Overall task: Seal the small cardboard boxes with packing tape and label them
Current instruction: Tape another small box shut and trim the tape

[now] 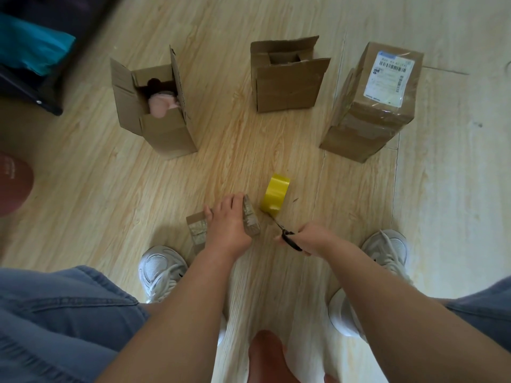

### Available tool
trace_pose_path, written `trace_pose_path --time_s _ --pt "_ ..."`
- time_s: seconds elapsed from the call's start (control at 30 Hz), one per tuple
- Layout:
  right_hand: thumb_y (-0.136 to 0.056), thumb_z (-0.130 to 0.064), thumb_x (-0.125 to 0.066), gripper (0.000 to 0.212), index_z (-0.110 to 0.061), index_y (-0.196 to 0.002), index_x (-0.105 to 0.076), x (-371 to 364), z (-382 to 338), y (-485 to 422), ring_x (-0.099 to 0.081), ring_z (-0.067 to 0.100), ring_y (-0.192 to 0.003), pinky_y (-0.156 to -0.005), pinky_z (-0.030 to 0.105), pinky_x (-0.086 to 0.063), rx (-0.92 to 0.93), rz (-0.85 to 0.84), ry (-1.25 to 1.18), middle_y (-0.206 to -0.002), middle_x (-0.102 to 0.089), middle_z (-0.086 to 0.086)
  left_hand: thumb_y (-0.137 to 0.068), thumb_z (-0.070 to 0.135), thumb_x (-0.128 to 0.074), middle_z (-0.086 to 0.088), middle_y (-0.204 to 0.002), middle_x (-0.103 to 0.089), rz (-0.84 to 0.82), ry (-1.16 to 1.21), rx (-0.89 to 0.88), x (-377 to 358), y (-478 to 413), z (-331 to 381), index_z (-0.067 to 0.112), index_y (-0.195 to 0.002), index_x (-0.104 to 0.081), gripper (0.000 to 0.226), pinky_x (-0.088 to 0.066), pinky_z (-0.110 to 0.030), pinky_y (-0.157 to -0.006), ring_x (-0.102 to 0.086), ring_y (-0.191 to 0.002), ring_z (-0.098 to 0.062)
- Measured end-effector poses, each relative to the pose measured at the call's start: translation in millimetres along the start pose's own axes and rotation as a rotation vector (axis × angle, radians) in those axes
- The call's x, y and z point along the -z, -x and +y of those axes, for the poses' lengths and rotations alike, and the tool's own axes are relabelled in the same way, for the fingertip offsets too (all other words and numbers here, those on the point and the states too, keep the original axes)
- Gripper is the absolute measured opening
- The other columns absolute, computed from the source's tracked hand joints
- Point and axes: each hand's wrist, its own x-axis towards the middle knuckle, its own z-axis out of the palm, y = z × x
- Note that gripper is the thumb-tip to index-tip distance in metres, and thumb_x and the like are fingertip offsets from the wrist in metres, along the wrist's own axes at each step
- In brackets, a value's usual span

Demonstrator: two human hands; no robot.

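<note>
Your left hand (226, 221) holds the small box (251, 217) on the floor (110, 211), tape already across it. Your right hand (312, 236) grips the scissors (289, 237), tip at the yellow tape roll (275, 197). Judging by this, the right box (367, 125) is sealed and labelled, while the left box (166, 134) and the middle box (287, 87) are still open and untaped.

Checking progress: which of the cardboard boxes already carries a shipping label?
The far-right box, taped shut with a white label on top; the others show none.

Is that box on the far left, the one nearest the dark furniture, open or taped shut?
Open. The left box has its flaps standing up, and something pink shows inside.
</note>
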Motion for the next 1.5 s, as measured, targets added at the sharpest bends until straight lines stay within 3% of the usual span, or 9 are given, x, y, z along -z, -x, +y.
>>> trace_pose_path --time_s 0.27,0.37,0.47,0.6,0.83,1.07,1.23,1.33,1.5 --pt "-0.09 -0.044 -0.059 0.03 -0.017 -0.077 -0.055 -0.1 1.9 -0.3 -0.055 0.016 -0.069 -0.052 0.026 -0.038 0.02 0.171 0.412 -0.079 -0.058 0.001 -0.079 0.024 -0.069 -0.002 -0.149 -0.03 0.019 -0.009 -0.014 -2.8 -1.7 0.8 0.021 -0.149 -0.024 0.083 0.007 -0.052 -0.12 -0.026 -0.141 -0.024" --pt "-0.093 -0.045 -0.053 0.029 -0.017 -0.094 -0.061 0.3 -2.9 -1.1 -0.058 0.019 -0.086 -0.062 0.027 -0.042 0.023 0.274 0.588 -0.098 -0.061 0.004 -0.08 0.024 -0.068 -0.003 -0.15 -0.029 0.019 -0.005 -0.013 -2.3 -2.1 2.4 0.021 -0.15 -0.024 0.083 0.008 -0.052 -0.12 -0.024 -0.142 -0.024" --pt "-0.097 -0.047 -0.047 0.032 -0.018 -0.096 -0.06 2.4 -1.5 -3.1 -0.051 0.022 -0.1 -0.073 0.03 -0.036 0.014 0.372 0.734 -0.093 -0.057 0.003 -0.08 0.024 -0.068 -0.003 -0.151 -0.028 0.01 0.005 -0.007 -1.5 -1.6 2.8 0.021 -0.151 -0.023 0.085 0.01 -0.051 -0.119 -0.023 -0.143 -0.024" --pt "-0.098 -0.048 -0.047 0.03 -0.02 -0.09 -0.053 6.3 12.4 -2.8 -0.045 0.024 -0.113 -0.077 0.032 -0.029 -0.007 0.411 0.732 -0.078 -0.044 0.0 -0.079 0.028 -0.07 -0.003 -0.15 -0.03 0.008 0.011 -0.004 -1.6 -3.0 1.3 0.021 -0.151 -0.023 0.086 0.008 -0.051 -0.12 -0.025 -0.142 -0.025" --pt "-0.099 -0.052 -0.04 0.04 -0.016 -0.095 -0.055 3.7 42.2 -4.6 -0.046 0.026 -0.116 -0.078 0.031 -0.034 -0.025 0.473 0.57 -0.084 -0.053 -0.002 -0.078 0.024 -0.071 -0.002 -0.147 -0.032 0.029 0.003 -0.009 -4.7 -1.0 2.9 0.021 -0.15 -0.025 0.086 0.007 -0.053 -0.12 -0.026 -0.141 -0.024" --pt "-0.102 -0.048 -0.027 0.046 -0.014 -0.097 -0.057 5.3 26.7 -25.7 -0.054 0.024 -0.089 -0.09 0.034 -0.03 -0.165 0.282 0.537 -0.078 -0.054 0.001 -0.077 0.023 -0.071 -0.001 -0.145 -0.034 0.025 0.051 -0.012 -2.9 -1.5 5.5 0.021 -0.147 -0.029 0.082 0.009 -0.05 -0.119 -0.028 -0.14 -0.022" --pt "-0.1 -0.057 -0.035 0.049 -0.018 -0.126 -0.05 1.5 18.9 -50.5 -0.05 0.029 -0.12 -0.102 0.038 -0.031 -0.282 0.113 0.488 -0.098 -0.06 0.005 -0.08 0.026 -0.071 -0.002 -0.153 -0.027 -0.018 0.061 0.028 1.4 -4.9 5.4 0.019 -0.153 -0.02 0.089 0.011 -0.048 -0.12 -0.02 -0.145 -0.022" --pt "-0.102 -0.049 -0.04 0.045 -0.018 -0.132 -0.051 -0.8 23.4 -59.2 -0.054 0.025 -0.117 -0.093 0.034 -0.037 -0.288 0.09 0.433 -0.105 -0.059 0.002 -0.08 0.029 -0.072 -0.003 -0.155 -0.024 -0.046 0.046 0.042 3.1 -6.7 4.3 0.018 -0.155 -0.017 0.094 0.01 -0.047 -0.12 -0.018 -0.146 -0.023" --pt "-0.104 -0.029 -0.048 0.027 -0.006 -0.115 -0.057 8.2 24.4 -42.6 -0.055 0.018 -0.079 -0.055 0.025 -0.036 -0.125 0.244 0.175 -0.092 -0.055 0.004 -0.073 0.031 -0.08 -0.001 -0.15 -0.033 -0.027 0.136 0.025 8.5 -7.3 -0.9 0.022 -0.152 -0.027 0.095 -0.006 -0.05 -0.122 -0.028 -0.14 -0.023"
